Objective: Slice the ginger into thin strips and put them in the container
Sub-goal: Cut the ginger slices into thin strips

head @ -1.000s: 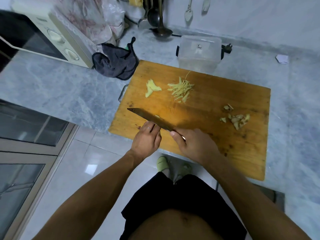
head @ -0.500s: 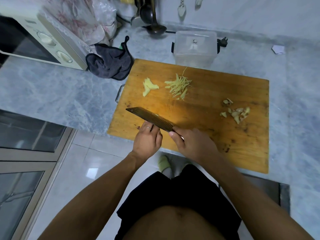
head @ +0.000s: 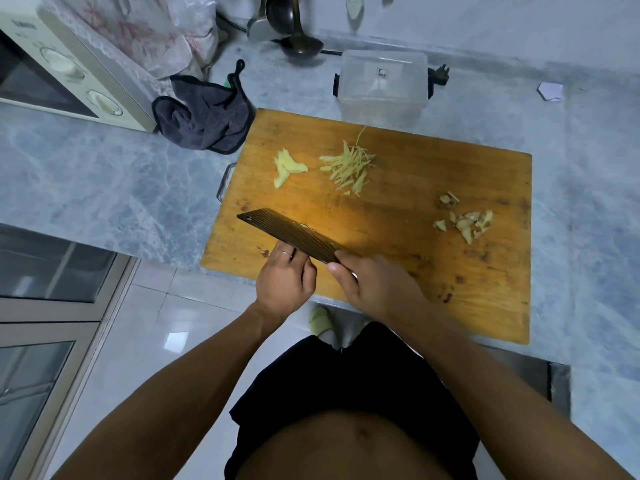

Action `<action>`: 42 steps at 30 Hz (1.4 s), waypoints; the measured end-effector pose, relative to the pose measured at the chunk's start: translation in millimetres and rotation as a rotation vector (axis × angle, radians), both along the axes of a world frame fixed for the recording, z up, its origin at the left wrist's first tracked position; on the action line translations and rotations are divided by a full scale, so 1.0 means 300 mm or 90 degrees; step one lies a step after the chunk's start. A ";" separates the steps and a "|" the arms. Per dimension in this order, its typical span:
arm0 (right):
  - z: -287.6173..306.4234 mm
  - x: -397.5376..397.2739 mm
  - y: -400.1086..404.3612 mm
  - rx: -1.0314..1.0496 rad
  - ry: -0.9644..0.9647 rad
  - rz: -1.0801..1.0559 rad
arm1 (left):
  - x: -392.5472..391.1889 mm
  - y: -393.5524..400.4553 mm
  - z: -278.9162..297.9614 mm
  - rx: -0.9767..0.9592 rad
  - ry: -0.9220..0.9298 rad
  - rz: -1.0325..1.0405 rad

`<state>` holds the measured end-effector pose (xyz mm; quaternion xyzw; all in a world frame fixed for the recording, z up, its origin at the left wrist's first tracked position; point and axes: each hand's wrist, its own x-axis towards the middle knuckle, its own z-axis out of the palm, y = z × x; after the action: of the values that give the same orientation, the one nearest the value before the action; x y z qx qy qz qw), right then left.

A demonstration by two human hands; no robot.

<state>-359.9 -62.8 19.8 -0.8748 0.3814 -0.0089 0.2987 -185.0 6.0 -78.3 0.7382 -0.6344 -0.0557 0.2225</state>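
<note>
A wooden cutting board (head: 415, 188) lies on the marble counter. On it are a few pale ginger slices (head: 286, 167) at the far left, a pile of thin ginger strips (head: 348, 166) in the middle and brownish peel scraps (head: 465, 221) on the right. My right hand (head: 374, 284) grips the handle of a dark cleaver (head: 289, 234) over the board's near left part, its flat side tilted toward me. My left hand (head: 285, 280) reaches under the blade, which hides its fingertips. A bit of ginger (head: 303, 225) peeks past the blade. The clear plastic container (head: 382, 86) stands behind the board.
A dark cloth (head: 206, 114) lies left of the board, beside a cream microwave (head: 65, 74). Ladles (head: 299, 36) hang at the back wall. A small white scrap (head: 550, 91) sits far right. The counter edge drops to a tiled floor at my feet.
The cleaver has tilted from nearly edge-on to showing its flat side. Both hands stay at the board's near left; the ginger piles have not moved.
</note>
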 end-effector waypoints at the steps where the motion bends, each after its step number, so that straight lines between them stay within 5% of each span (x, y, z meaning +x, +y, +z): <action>1: 0.000 0.006 -0.003 0.001 0.013 -0.001 | -0.001 0.001 0.000 0.009 0.001 0.000; 42: -0.005 0.075 -0.006 -0.026 0.039 -0.003 | 0.000 0.004 0.009 -0.029 -0.007 0.015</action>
<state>-337.3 -64.5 18.2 -0.8796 0.3924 0.0095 0.2686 -185.0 7.3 -75.5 0.7406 -0.6280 -0.0348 0.2365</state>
